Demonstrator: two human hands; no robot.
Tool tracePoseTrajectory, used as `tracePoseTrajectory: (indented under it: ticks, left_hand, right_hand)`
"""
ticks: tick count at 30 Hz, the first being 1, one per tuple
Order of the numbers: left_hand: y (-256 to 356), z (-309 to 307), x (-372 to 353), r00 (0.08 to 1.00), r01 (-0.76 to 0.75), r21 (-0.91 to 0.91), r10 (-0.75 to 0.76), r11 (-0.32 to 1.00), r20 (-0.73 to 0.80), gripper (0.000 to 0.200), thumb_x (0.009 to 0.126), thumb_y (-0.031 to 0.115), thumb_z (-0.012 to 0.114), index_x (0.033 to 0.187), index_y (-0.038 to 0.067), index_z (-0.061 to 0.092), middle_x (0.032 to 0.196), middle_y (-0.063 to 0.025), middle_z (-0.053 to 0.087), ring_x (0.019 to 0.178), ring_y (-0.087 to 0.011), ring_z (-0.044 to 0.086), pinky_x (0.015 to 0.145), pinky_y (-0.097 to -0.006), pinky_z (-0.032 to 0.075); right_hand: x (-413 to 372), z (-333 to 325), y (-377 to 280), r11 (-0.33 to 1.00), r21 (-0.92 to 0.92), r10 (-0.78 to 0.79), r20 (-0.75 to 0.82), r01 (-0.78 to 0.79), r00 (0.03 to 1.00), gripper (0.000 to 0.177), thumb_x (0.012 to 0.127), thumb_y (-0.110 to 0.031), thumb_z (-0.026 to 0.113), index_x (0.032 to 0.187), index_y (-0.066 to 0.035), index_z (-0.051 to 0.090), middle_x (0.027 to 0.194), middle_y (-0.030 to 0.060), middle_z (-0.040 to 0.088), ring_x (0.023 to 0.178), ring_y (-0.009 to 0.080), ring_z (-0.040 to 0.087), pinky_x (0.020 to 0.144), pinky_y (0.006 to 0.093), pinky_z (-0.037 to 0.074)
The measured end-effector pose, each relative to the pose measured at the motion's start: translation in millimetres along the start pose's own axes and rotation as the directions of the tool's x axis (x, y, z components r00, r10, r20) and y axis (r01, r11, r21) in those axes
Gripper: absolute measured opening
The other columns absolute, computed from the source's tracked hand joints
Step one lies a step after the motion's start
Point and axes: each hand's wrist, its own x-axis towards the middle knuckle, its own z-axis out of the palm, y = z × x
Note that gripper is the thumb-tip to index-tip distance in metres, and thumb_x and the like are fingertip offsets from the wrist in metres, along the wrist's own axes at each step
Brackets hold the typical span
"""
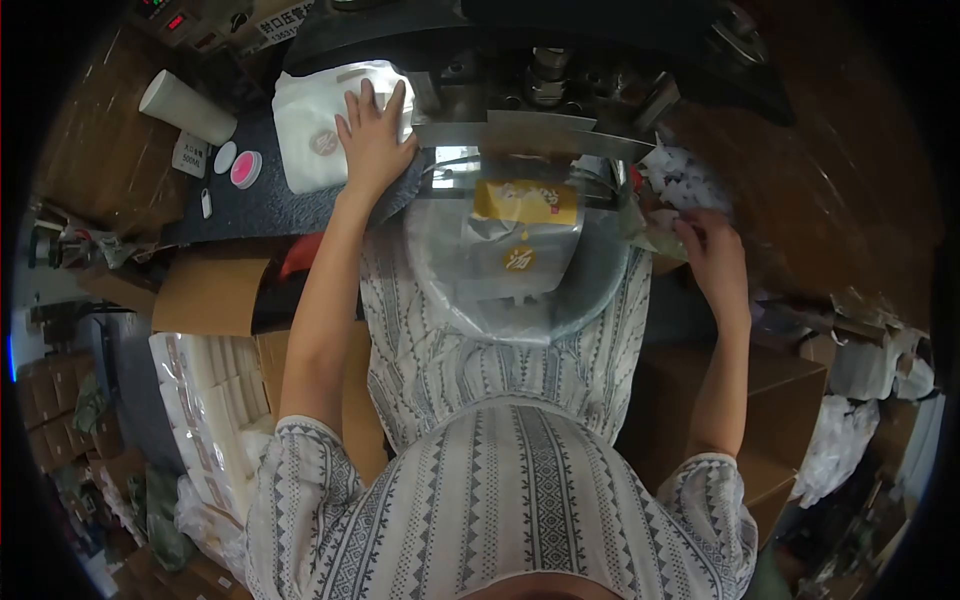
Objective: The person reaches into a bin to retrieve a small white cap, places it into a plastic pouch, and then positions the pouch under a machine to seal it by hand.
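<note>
My left hand (pixel 376 145) lies with spread fingers on a stack of white plastic bags (pixel 310 160) with a round brown print, left of a metal press machine (pixel 550 75). My right hand (pixel 716 255) is to the right of the machine, fingers bent together beside a pile of white plastic scraps (pixel 685 175). What its fingertips pinch, if anything, is too small to make out. Between my hands, a clear bag with a yellow printed band (pixel 525 202) lies under the front edge of the machine, over a round clear-plastic-covered basin (pixel 470 315) at my lap.
On the dark mat at left are a white cup (pixel 190 107) on its side, a small pink round tub (pixel 245 169) and a white lid (pixel 225 157). Cardboard boxes (pixel 740 410) stand at right; an open carton with white packs (pixel 215 390) is at left.
</note>
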Motion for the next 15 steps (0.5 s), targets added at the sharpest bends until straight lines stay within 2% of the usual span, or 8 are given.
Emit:
tracePoseTrajectory:
  ticks: [1, 6, 8, 9, 11, 12, 14, 15]
  left_hand:
    - [-2.2, 2.7, -3.3, 1.0, 0.005, -0.089, -0.004, 0.996, 0.013, 0.061, 0.082, 0.032, 0.063, 0.139, 0.025, 0.043, 0.146, -0.0212, 0.029, 0.138, -0.0453, 0.02, 0.107, -0.0628, 0.017]
    - [-3.6, -15.5, -19.6, 0.996, 0.027, -0.12, -0.016, 0.992, 0.085, 0.059, 0.085, 0.036, 0.062, 0.139, 0.021, 0.045, 0.149, -0.022, 0.026, 0.138, -0.0441, 0.02, 0.108, -0.0611, 0.016]
    - [-4.2, -23.8, -24.8, 0.987, 0.029, -0.479, -0.101, 0.877, -0.124, 0.057, 0.088, 0.038, 0.058, 0.139, 0.016, 0.044, 0.149, -0.0234, 0.026, 0.139, -0.0417, 0.02, 0.109, -0.0585, 0.015]
    - [-3.1, -31.4, -33.2, 0.987, 0.028, -0.475, -0.101, 0.879, -0.128, 0.057, 0.088, 0.038, 0.058, 0.139, 0.016, 0.044, 0.149, -0.0234, 0.026, 0.139, -0.0417, 0.02, 0.109, -0.0585, 0.015]
    - [2.7, -52.1, -60.3, 0.996, 0.007, 0.069, 0.0, 0.998, -0.089, 0.055, 0.089, 0.032, 0.059, 0.138, 0.012, 0.045, 0.146, -0.0252, 0.03, 0.137, -0.0406, 0.026, 0.109, -0.0555, 0.019]
    - [6.5, -55.2, -75.7, 0.996, 0.008, 0.07, -0.002, 0.998, -0.089, 0.055, 0.089, 0.032, 0.059, 0.138, 0.012, 0.045, 0.146, -0.0252, 0.03, 0.137, -0.0406, 0.026, 0.109, -0.0555, 0.019]
    - [14.8, -54.3, -109.6, 0.991, 0.035, -0.017, -0.033, 0.999, 0.13, 0.054, 0.087, 0.026, 0.061, 0.137, 0.013, 0.046, 0.147, -0.0235, 0.03, 0.136, -0.0394, 0.029, 0.108, -0.0548, 0.021]
    - [19.0, -57.5, -115.1, 0.989, 0.043, -0.009, -0.041, 0.999, 0.142, 0.054, 0.087, 0.026, 0.061, 0.137, 0.013, 0.046, 0.147, -0.0235, 0.03, 0.136, -0.0394, 0.029, 0.108, -0.0548, 0.021]
  right_hand:
    - [4.2, 1.6, -7.9, 1.0, -0.023, -0.019, 0.043, 0.02, 0.999, 0.022, 0.089, -0.014, 0.06, 0.104, 0.001, 0.064, 0.094, 0.0188, 0.067, 0.085, 0.0297, 0.066, 0.075, 0.0347, 0.05]
    - [20.8, 15.3, -22.7, 0.997, -0.056, -0.051, 0.125, 0.058, 0.991, 0.021, 0.088, -0.016, 0.06, 0.097, 0.002, 0.066, 0.089, 0.0195, 0.068, 0.084, 0.0309, 0.067, 0.073, 0.0364, 0.05]
    - [26.0, 17.7, -15.8, 0.998, 0.018, -0.059, 0.153, 0.057, 0.986, 0.02, 0.088, -0.015, 0.06, 0.097, 0.002, 0.066, 0.085, 0.0178, 0.068, 0.079, 0.0266, 0.067, 0.071, 0.034, 0.049]
    - [26.2, 16.5, -14.4, 0.998, 0.021, -0.064, 0.151, 0.062, 0.986, 0.02, 0.088, -0.015, 0.06, 0.097, 0.002, 0.066, 0.085, 0.0178, 0.068, 0.079, 0.0266, 0.067, 0.071, 0.034, 0.049]
    - [23.4, 12.1, -13.1, 0.981, 0.124, 0.118, 0.223, -0.148, 0.968, 0.02, 0.089, -0.014, 0.059, 0.099, 0.002, 0.066, 0.08, 0.0142, 0.067, 0.074, 0.0191, 0.064, 0.069, 0.0303, 0.048]
    - [23.8, 11.1, -13.2, 0.981, 0.124, 0.117, 0.224, -0.147, 0.968, 0.02, 0.089, -0.014, 0.059, 0.099, 0.002, 0.066, 0.08, 0.0142, 0.067, 0.074, 0.0191, 0.064, 0.069, 0.0303, 0.048]
    - [20.7, 12.2, -13.7, 0.972, 0.163, 0.136, 0.184, -0.167, 0.973, 0.026, 0.085, -0.017, 0.062, 0.103, 0.002, 0.065, 0.085, 0.019, 0.068, 0.081, 0.0269, 0.068, 0.074, 0.0357, 0.05]
    - [19.4, 14.1, -14.6, 0.972, 0.166, 0.134, 0.199, -0.168, 0.971, 0.026, 0.085, -0.017, 0.062, 0.103, 0.002, 0.065, 0.085, 0.019, 0.068, 0.081, 0.0269, 0.068, 0.074, 0.0357, 0.05]
